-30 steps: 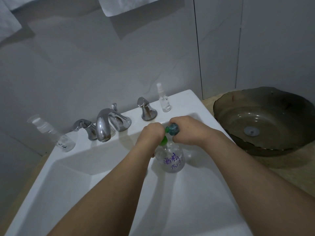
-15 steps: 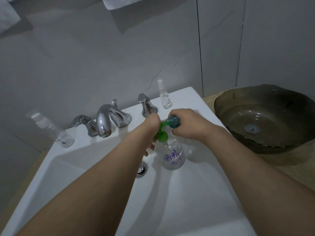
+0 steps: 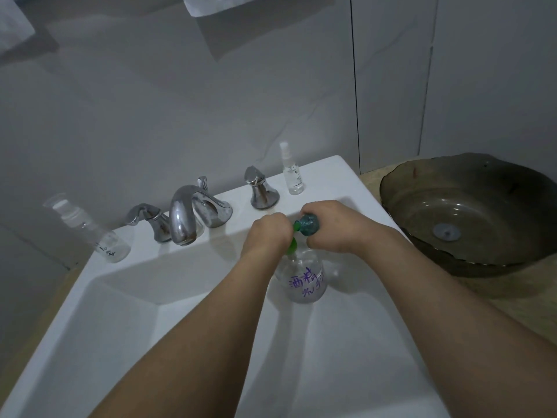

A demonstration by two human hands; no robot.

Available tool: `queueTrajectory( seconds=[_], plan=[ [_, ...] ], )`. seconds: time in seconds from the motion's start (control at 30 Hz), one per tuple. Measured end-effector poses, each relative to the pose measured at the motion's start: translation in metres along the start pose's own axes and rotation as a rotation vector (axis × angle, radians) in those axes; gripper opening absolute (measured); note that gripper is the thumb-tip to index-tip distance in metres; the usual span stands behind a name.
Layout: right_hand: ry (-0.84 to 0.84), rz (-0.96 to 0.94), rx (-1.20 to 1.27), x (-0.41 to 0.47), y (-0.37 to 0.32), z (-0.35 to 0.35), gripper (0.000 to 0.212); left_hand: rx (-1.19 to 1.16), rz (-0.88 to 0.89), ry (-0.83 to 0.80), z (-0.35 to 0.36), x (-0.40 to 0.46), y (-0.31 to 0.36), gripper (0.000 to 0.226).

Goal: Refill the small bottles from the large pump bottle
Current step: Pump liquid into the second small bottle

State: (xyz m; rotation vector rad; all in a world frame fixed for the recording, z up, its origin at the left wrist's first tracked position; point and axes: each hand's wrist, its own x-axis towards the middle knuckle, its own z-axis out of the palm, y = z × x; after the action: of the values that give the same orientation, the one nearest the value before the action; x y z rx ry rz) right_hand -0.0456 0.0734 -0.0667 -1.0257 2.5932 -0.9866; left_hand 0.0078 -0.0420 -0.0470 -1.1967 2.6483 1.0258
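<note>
Over the white sink [image 3: 187, 333], both hands work at the large pump bottle [image 3: 304, 282], a clear one with purple writing. The left hand [image 3: 266, 233] has its grip curled round the green pump neck; the right hand [image 3: 334, 226] grips a small teal bottle [image 3: 309, 225] at the nozzle. Two small spray bottles stand on the rim: one [image 3: 291, 173] at twelve o'clock from the hands, another [image 3: 90, 230] at nine o'clock.

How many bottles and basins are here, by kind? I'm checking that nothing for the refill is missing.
Large pump bottle, gripped by the left hand: 1
Small teal bottle, gripped by the right hand: 1
Small clear spray bottles, one on the left of the sink ledge and one on the right: 2
White sink: 1
Dark glass basin: 1
Total: 6
</note>
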Motion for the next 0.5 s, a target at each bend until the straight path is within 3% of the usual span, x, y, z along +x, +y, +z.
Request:
queueTrajectory(
  seconds=[0.13,0.23,0.33,0.5],
  plan=[
    [0.006,-0.006,-0.018,0.001,0.0,0.001,0.016,0.182,0.107,0.045,0.002,0.004,-0.004,0.026],
    [0.001,-0.008,-0.01,0.001,0.001,0.001,0.018,0.152,0.101,0.044,0.003,0.008,-0.005,0.024],
    [0.006,-0.007,-0.003,0.001,0.003,0.001,0.023,-0.014,0.019,-0.04,-0.002,0.002,-0.001,0.016],
    [0.087,-0.034,0.065,0.002,0.0,-0.001,0.028,-0.186,-0.235,-0.245,-0.022,-0.008,0.005,0.043]
  ],
)
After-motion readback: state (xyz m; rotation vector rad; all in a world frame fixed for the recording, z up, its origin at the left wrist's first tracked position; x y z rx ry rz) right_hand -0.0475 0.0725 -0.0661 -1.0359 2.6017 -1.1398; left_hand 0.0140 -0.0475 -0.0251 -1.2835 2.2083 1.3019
